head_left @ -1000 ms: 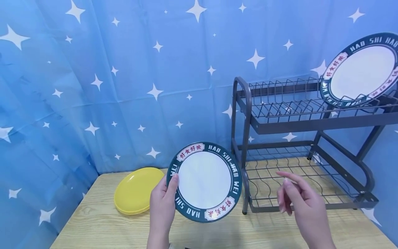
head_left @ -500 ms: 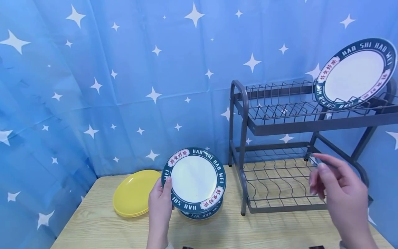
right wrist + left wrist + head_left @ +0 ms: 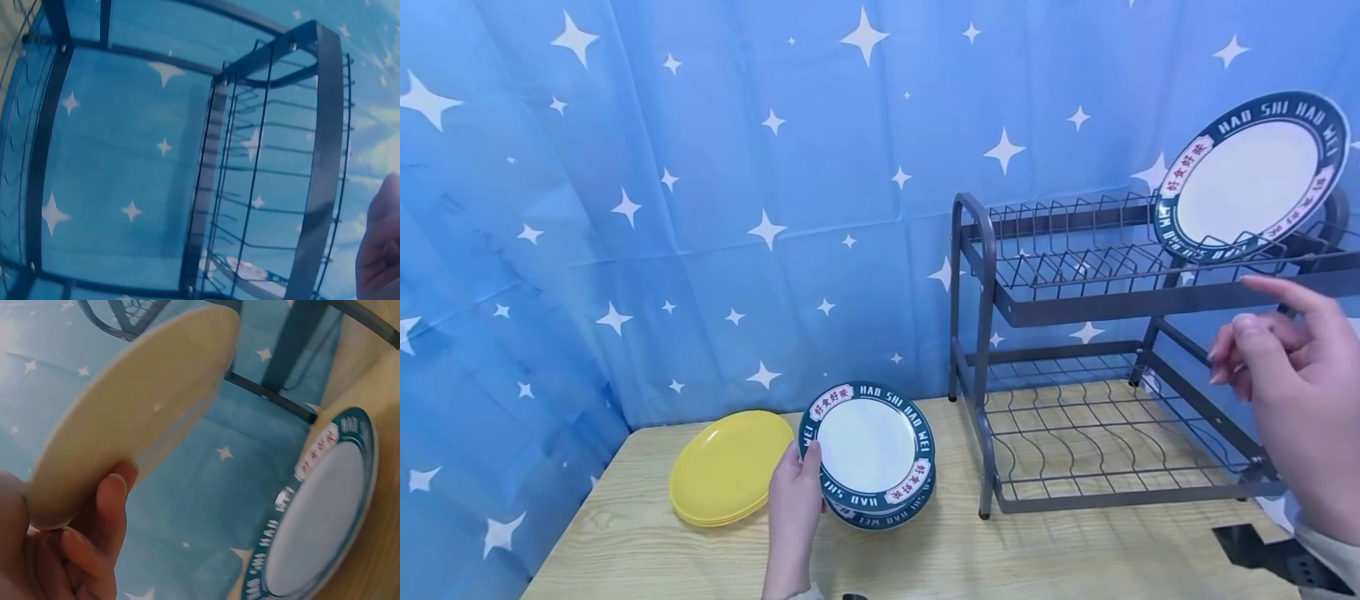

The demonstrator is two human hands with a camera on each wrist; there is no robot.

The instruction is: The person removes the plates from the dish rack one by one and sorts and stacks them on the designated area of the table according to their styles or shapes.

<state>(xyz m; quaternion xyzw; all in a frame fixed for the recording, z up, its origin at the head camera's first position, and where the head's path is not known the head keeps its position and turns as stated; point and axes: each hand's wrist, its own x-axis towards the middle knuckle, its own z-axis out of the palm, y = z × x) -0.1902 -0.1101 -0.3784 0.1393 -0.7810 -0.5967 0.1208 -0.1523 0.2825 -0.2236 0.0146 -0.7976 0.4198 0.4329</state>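
Note:
My left hand (image 3: 796, 500) grips the left rim of a round white plate (image 3: 867, 442) with a dark green lettered border, thumb on its face. In the left wrist view the fingers lie under its pale underside (image 3: 131, 406). Below the held plate, on the table, lies a matching plate (image 3: 880, 520), mostly hidden by it in the head view. My right hand (image 3: 1300, 375) is raised before the right end of the dish rack (image 3: 1120, 308), holding nothing, its index finger extended and the others loosely bent. Another matching plate (image 3: 1247, 192) leans in the rack's upper tier.
A stack of yellow plates (image 3: 730, 467) lies at the left of the wooden table (image 3: 1015, 558). The rack's lower wire shelf (image 3: 1075, 433) stands low over the tabletop. Behind everything hangs a blue star-patterned curtain (image 3: 700, 208).
My left hand has lowered the held plate, and the plate beneath it has come into view. My right hand has moved right and up toward the rack's upper tier. The view has shifted slightly.

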